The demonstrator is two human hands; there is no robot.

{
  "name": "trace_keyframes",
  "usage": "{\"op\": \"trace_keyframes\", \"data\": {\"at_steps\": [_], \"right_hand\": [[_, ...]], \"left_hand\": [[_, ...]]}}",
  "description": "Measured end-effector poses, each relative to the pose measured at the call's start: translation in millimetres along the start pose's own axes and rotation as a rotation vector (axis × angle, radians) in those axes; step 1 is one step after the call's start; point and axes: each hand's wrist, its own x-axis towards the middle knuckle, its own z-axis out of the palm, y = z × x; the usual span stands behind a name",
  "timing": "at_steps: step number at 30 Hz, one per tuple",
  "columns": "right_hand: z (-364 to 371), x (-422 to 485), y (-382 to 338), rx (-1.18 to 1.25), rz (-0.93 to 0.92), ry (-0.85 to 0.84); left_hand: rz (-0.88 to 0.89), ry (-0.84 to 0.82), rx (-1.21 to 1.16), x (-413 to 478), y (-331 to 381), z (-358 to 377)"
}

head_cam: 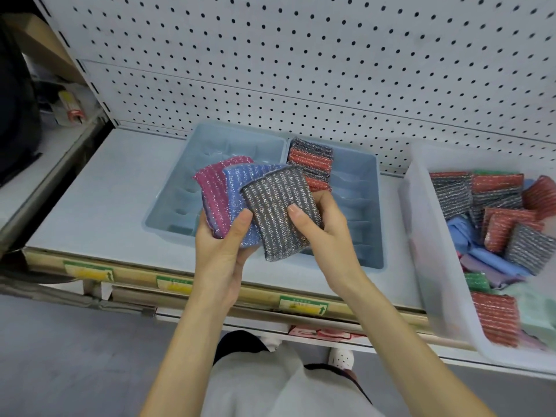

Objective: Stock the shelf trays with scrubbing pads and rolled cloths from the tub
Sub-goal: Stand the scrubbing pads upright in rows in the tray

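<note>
From the head camera, the left hand point(219, 251) is gripping a pink pad point(212, 188) and a blue pad point(239, 188), fanned out above the left tray point(186, 164), its thumb lying on the blue one. The right hand point(322, 227) is pinching a grey pad point(275, 203) that is overlapping the blue pad, thumb on its face, fingers behind. A stack of red and grey pads point(311, 164) is standing at the far end of the right tray point(361, 182). Both trays are sitting on the shelf point(99, 206). To the right, the tub point(421, 236) is holding loose pads and blue cloths point(487, 260)
</note>
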Motion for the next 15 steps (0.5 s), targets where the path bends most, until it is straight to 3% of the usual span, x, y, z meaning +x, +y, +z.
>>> {"op": "trace_keyframes", "data": {"at_steps": [8, 11, 13, 15], "right_hand": [[-2.3, 8.4, 5.5, 0.435, 0.235, 0.032], [-26.0, 18.1, 7.6, 0.585, 0.217, 0.132], [-47.9, 29.0, 11.2, 0.356, 0.173, 0.278], [-65.2, 39.0, 19.8, -0.153, 0.096, 0.366]], "left_hand": [[0.027, 0.079, -0.042, -2.2, 1.6, -10.0], [0.050, 0.092, -0.066, -0.1, 6.5, -19.2], [0.073, 0.119, -0.071, 1.2, 12.0, -28.2], [0.102, 0.154, -0.079, 2.4, 18.0, -38.7]]}}
